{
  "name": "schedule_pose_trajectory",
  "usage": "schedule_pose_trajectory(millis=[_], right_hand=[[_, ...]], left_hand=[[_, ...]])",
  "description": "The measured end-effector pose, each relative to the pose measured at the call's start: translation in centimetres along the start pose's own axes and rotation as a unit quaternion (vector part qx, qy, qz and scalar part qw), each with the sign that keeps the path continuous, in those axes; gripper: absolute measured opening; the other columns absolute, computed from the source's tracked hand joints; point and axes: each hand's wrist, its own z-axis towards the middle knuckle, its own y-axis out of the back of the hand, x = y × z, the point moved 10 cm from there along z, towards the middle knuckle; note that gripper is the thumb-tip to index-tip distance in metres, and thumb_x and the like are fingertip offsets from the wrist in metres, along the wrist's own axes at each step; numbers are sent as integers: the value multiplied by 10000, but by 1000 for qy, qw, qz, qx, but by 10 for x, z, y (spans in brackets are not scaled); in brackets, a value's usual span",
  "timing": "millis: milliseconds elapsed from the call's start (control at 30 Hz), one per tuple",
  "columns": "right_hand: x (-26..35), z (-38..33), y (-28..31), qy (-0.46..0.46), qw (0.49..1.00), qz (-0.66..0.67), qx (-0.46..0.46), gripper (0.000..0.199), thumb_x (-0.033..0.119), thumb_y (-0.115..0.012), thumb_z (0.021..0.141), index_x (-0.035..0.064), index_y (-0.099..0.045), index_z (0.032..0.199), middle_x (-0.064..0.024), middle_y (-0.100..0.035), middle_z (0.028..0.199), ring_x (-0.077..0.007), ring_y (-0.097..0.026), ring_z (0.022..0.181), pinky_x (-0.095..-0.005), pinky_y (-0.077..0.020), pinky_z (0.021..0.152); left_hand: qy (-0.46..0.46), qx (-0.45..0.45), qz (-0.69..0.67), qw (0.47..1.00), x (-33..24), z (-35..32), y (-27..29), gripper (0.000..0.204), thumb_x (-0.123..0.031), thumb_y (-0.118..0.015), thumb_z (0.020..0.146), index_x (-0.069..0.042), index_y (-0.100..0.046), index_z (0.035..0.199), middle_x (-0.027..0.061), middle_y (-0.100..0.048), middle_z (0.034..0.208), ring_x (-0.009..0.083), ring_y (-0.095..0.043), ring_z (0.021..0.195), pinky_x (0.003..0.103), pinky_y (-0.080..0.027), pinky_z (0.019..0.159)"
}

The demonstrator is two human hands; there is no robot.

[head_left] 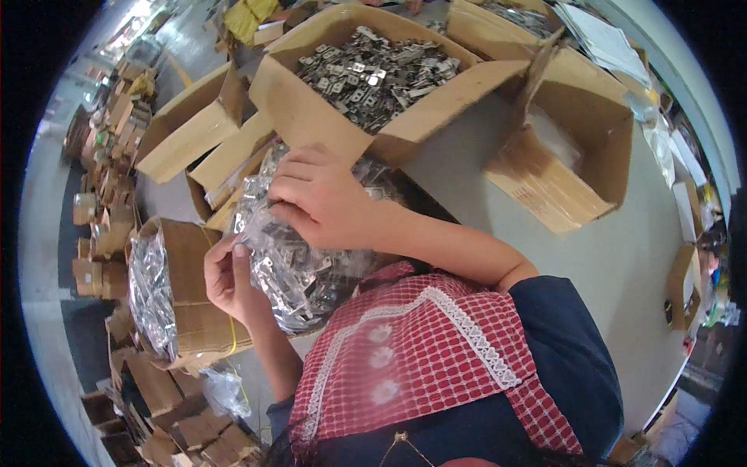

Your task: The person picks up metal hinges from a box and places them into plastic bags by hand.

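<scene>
Clear plastic bags (268, 233) holding small silvery metal plates lie in front of me. My left hand (229, 280) is closed, its thumb and forefinger pinching the edge of one bag. Just above and to the right, my right hand (323, 198) curls its fingers on crinkled plastic of what looks like the same bag. Its fingertips are partly hidden by the back of the hand. Below the hands, metal plates with holes (299, 276) show through the film.
Beyond my hands stands an open carton (311, 101) heaped with loose metal plates (373, 74). At left a carton (198, 280) contains filled bags (153, 288). An open box (545, 183) with clear plastic inside sits on the right. Flattened boxes (206, 428) lie at lower left.
</scene>
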Motion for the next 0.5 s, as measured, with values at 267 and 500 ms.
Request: schedule_pose_trajectory(millis=[267,500], right_hand=[[18,-9,23,-28,999,-30,10,384,158,-735,792,40,-567,1117,-139,-596,1175,-330,-575,1093,-479,-401,991],[30,-34,18,-10,997,-51,62,230,157,-677,826,31,-615,1008,-121,-645,991,-325,-616,976,-439,-420,982]], left_hand=[[-119,117,98,981,-59,4,-54,116,93,-642,837,29,-649,933,75,-670,927,149,-608,851,268,-484,777],[-81,189,183,961,-57,-15,-73,91,102,-660,808,44,-627,871,89,-645,863,170,-602,816,283,-481,785]])
